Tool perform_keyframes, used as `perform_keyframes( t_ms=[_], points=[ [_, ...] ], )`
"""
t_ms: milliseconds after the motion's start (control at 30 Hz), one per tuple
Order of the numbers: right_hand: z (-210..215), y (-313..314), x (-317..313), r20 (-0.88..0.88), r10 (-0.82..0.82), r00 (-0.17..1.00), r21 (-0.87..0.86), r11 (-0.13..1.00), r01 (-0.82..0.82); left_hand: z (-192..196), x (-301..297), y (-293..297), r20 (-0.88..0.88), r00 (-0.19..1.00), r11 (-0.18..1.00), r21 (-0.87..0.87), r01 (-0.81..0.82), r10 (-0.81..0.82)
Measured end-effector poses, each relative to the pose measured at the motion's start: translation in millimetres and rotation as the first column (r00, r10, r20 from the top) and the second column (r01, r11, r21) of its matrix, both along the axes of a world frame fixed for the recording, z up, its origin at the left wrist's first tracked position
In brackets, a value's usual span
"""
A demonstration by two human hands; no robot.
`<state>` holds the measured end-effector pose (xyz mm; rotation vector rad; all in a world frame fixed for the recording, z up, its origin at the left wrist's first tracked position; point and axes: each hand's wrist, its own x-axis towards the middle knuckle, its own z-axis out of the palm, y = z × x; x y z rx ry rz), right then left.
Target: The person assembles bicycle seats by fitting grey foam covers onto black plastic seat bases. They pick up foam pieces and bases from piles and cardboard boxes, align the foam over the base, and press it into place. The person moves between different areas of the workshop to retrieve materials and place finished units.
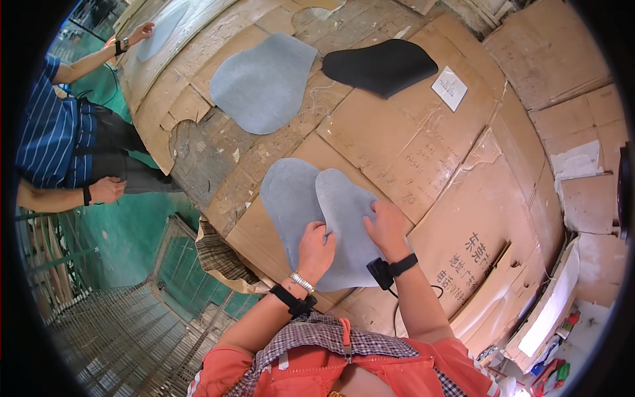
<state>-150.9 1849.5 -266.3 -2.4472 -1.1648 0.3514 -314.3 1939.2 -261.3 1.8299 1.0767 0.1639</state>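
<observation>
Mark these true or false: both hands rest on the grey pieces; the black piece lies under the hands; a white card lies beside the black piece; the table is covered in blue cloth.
1. Both hands, left hand and right hand, rest on the two overlapping grey pieces: true.
2. The black piece lies under the hands: false, it lies apart at the far side.
3. A white card lies beside it: true.
4. Blue cloth covers the table: false, cardboard does.

Worn cardboard sheets (456, 218) cover the table; green floor (132, 225) left; metal grating (126, 337) below
</observation>
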Motion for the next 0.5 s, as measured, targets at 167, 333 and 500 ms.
perform_keyframes(
  t_ms=[167, 333, 500],
  points=[
    [18, 35, -14, -0.211, 0.153, 0.965, -0.088, 0.981, -0.175, -2, -25, 18, 0.02, 1.0, 0.993, -0.113, -0.014, 0.016],
    [0, 76, 5, -0.236, 0.067, 0.969, 0.199, 0.98, -0.019, -14, -63, 101, 0.031, 0.977, 0.975, -0.07, -0.21, 0.212],
    [-9, 131, 112, 0.167, -0.155, 0.974, 0.328, 0.94, 0.093, -25, -29, 214, 0.184, 0.792, 0.812, -0.085, -0.577, 0.582]
  ],
)
